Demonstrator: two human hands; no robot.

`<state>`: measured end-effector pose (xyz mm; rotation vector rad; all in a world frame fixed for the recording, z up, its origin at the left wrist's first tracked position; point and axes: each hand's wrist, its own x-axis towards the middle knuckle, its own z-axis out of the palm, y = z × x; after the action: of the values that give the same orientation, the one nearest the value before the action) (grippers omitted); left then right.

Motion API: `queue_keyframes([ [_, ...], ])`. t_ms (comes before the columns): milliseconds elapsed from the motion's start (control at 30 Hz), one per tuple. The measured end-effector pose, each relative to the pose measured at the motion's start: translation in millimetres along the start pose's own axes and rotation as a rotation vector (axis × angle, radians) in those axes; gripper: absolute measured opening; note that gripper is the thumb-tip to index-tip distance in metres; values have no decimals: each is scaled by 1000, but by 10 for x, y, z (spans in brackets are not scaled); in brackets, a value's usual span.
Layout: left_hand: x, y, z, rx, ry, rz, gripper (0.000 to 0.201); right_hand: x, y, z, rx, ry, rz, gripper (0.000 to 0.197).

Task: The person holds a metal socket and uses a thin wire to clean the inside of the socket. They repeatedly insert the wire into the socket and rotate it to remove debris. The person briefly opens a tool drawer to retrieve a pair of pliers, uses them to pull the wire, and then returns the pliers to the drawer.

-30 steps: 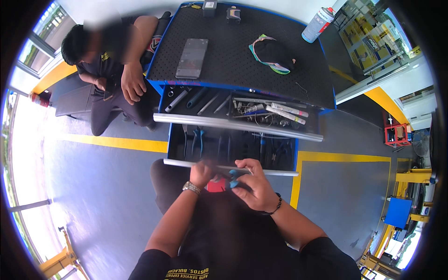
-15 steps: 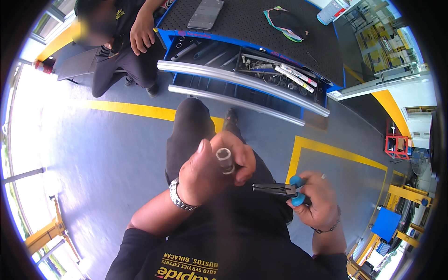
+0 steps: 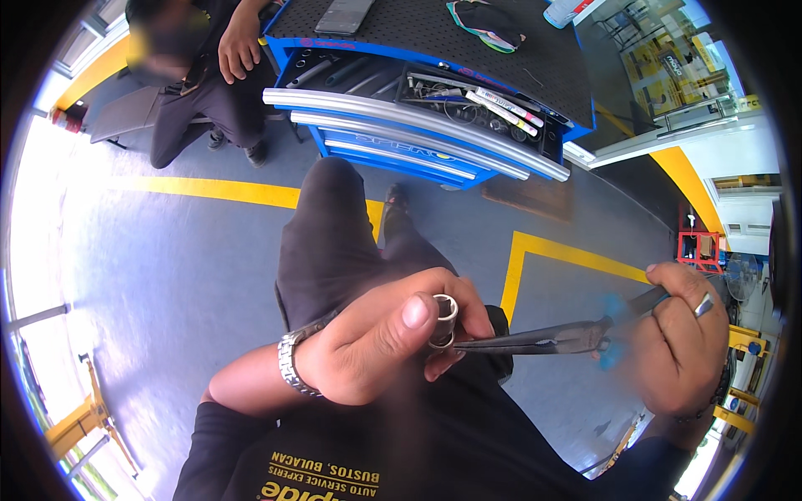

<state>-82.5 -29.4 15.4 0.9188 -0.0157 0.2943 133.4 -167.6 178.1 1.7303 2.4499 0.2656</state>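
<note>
Held between the thumb and fingers of my left hand [image 3: 376,338] is a shiny metal socket [image 3: 445,311], its open end facing up. Long-nose pliers [image 3: 555,341] with blue and dark handles are in my right hand [image 3: 681,342], whose fingers wrap round the grips. The jaw tips reach the lower side of the socket, by my left fingers; whether they touch it I cannot tell. The jaws look nearly closed. Both hands are in front of my torso, above my lap.
Ahead stands a blue tool cabinet [image 3: 393,159], its top drawer [image 3: 351,104] pulled out with tools and markers [image 3: 505,108] inside. A phone [image 3: 344,15] and a dark cloth item [image 3: 486,25] lie on top, with a spray can [image 3: 565,10]. Another person [image 3: 196,92] sits at the far left.
The pliers have come up and their tips are now at the socket. My right hand has moved right and up. My left hand is lower and further right. The cabinet's second drawer has gone in.
</note>
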Motion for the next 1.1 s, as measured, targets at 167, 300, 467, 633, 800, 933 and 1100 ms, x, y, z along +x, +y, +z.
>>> queue_keyframes([
  [167,-77,75,9,176,-59,-17,61,83,-56,-232,-80,-68,-75,30],
  [300,-133,45,-8,199,-79,27,60,173,-73,-359,-58,-202,-158,28],
  [467,-222,29,-31,261,-62,65,61,310,-140,-297,-82,-179,-162,34],
  [633,-273,82,-63,241,-75,46,62,412,-195,-374,-64,-229,-161,38],
  [800,-256,113,-59,210,-131,4,58,477,-287,-491,-20,-340,-108,38],
  [933,-315,177,-38,176,-120,-133,48,525,-181,-392,45,-346,-188,38],
  [1100,-293,134,-31,187,-120,-230,47,500,-218,-336,49,-365,-181,39],
])
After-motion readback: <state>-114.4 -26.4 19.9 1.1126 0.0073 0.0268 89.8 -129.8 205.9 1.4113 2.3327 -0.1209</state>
